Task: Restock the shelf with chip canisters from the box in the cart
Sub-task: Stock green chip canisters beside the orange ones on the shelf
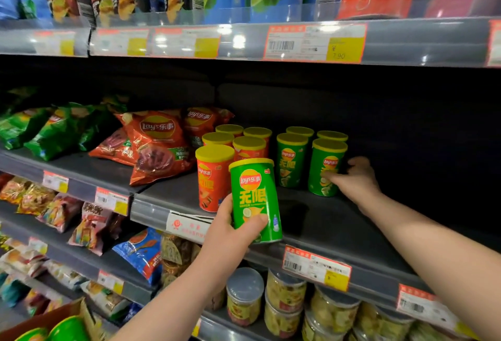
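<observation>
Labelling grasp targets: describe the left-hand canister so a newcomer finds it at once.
Middle shelf, front edge, beside the red canisters: the green canister gripped by the left hand. Unlike the upright green canisters behind, it is tilted and nearest the camera.

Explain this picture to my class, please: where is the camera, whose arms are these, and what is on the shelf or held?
No machine here: a person wears one camera on the head, looking forward at two bare arms. The left hand holds a green canister at the shelf edge. The right hand, further in, grips a shelved green canister in the front row. Beside those stand orange canisters, with chip bags further left. The cardboard box shows at bottom left.
</observation>
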